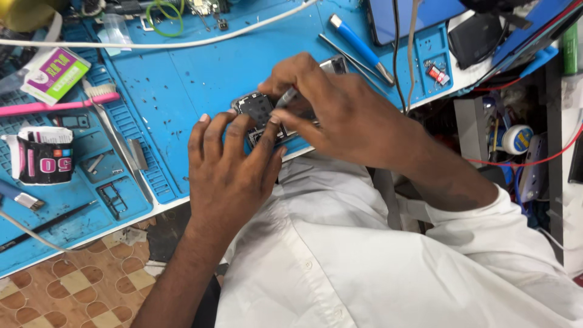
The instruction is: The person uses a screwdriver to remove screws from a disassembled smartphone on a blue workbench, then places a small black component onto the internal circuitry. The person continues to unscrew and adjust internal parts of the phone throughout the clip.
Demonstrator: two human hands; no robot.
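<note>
- Blue silicone work mat [200, 73] covers the bench, pitted and crowded with small tools, above a brown patterned tile floor [73, 285].
- Near the mat's front edge lies an opened dark phone body with bare circuit parts [256, 109], mostly hidden under both hands.
- Left hand [228, 167] lies over the phone's near side, fingers spread and curled onto its frame, pinning it down rather than closing round it.
- Right hand [331, 106] is closed in a pinch on a thin grey metal tool [285, 98], whose tip meets the board; whether it is a driver or tweezers cannot be told.
- Beside them, apart from the work: a blue-handled screwdriver [358, 45], a pink toothbrush [61, 104], a white cable [182, 42] and a second dark-screened phone [425, 15].
- Risk, as I judge it: the phone sits close to the mat's edge, so a hard push from the tool could slide it off towards the lap.
- A slipping tip could also scratch the board, since the steadying fingers leave it little room.
- Any small loose part could roll into the clutter.
</note>
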